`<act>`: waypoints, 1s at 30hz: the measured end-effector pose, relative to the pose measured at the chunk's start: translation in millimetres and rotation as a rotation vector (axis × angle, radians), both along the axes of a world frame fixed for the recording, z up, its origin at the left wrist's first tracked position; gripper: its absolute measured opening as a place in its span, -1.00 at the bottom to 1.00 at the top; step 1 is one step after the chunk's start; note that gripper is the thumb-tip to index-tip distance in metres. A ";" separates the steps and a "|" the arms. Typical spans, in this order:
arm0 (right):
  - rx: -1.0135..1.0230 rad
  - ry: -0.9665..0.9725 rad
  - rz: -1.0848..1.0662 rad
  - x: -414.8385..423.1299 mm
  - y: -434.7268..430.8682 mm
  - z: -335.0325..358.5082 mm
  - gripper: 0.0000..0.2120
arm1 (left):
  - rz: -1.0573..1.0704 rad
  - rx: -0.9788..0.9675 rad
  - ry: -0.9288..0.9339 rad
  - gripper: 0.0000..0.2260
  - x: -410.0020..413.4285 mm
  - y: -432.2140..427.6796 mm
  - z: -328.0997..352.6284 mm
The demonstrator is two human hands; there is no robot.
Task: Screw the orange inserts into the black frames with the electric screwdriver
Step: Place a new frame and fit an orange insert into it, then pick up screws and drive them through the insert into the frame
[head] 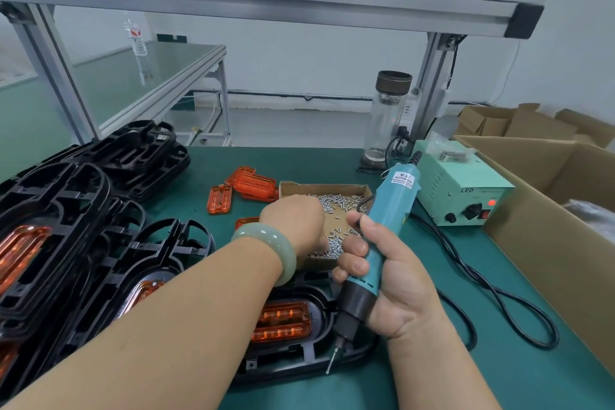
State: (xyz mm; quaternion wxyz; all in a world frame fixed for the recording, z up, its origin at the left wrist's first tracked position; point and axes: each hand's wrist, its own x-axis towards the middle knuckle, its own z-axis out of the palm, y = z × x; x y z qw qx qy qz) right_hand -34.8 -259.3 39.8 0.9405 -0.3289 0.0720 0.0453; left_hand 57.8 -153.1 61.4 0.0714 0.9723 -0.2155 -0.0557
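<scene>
My right hand (382, 280) grips the teal electric screwdriver (386, 220) upright, its bit pointing down over the near rim of a black frame (299, 363). An orange insert (283, 321) sits in that frame on the green mat. My left hand (293, 223), a pale green bangle on the wrist, reaches into the shallow cardboard tray of screws (339, 206); its fingertips are hidden among the screws. Loose orange inserts (253, 185) lie beyond the tray.
Stacks of black frames (76, 226), some with orange inserts, fill the left side. A pale green power supply (459, 186) with a black cable (482, 280) stands at right, beside open cardboard boxes (549, 210). A glass bottle (386, 116) stands behind.
</scene>
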 end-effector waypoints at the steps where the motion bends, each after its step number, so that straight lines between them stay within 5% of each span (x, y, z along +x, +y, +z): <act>1: -0.002 -0.002 -0.001 -0.1 -0.1 0.2 -0.79 | -0.001 -0.049 -0.004 -0.92 0.6 1.6 0.2; 6: 0.004 -0.003 0.012 -0.4 1.6 -0.1 -0.81 | -0.005 -0.227 -0.007 -0.85 3.0 9.2 -1.6; 10: -0.003 -0.001 0.003 -0.4 2.8 -0.5 -0.79 | 0.077 -0.246 -0.027 -0.60 6.1 14.7 -7.5; 14: -0.001 -0.003 0.005 -0.2 3.4 -0.9 -0.80 | 0.115 -0.387 0.031 -0.77 2.8 17.6 -4.4; 24: 0.127 -0.069 -0.087 0.6 8.0 0.7 -0.83 | 0.282 -1.341 0.192 -0.79 -59.2 63.3 6.1; 30: 0.225 -0.120 -0.271 7.4 18.4 2.6 -0.85 | 0.378 -1.472 0.221 -0.74 -113.6 84.5 -17.5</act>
